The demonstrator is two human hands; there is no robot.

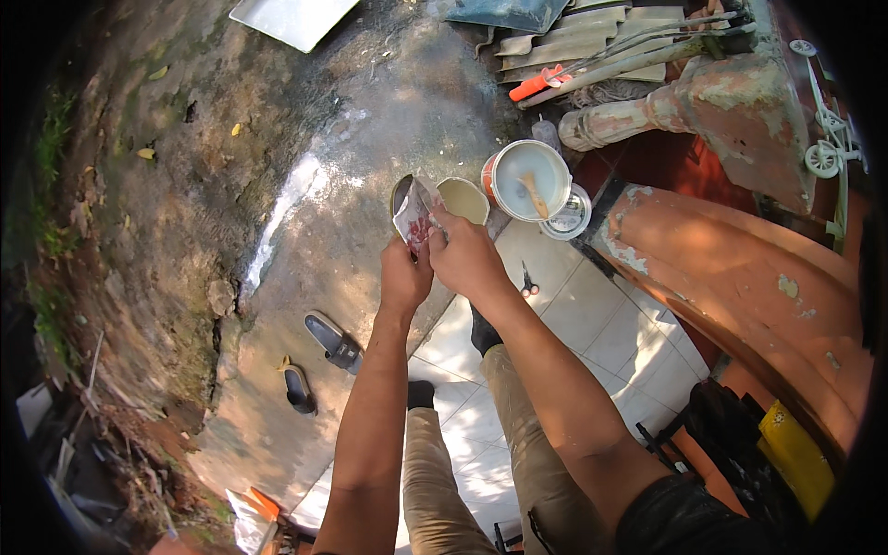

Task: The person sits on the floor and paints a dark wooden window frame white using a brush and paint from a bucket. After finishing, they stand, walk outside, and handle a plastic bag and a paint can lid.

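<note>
Both my hands are up in front of me around a small silvery packet [413,215] with red marks. My left hand [407,275] grips its lower edge with the fingers curled. My right hand [464,254] pinches its right side. Just behind the packet is a round cream-coloured container [465,198], partly covered by my right hand; whether the packet touches it I cannot tell. To the right stands a white bucket [507,188] of pale liquid, a wooden-handled brush [534,194] in it. Beside the bucket lies a round lid [571,215].
Scissors [528,280] lie on the white tiles [555,268]. Dark sandals [333,340] rest on the rough ground at left. An orange peeling ledge [721,259] and a fallen baluster [638,116] border the right. Corrugated sheets [592,42] and a white tray [294,20] lie farther off.
</note>
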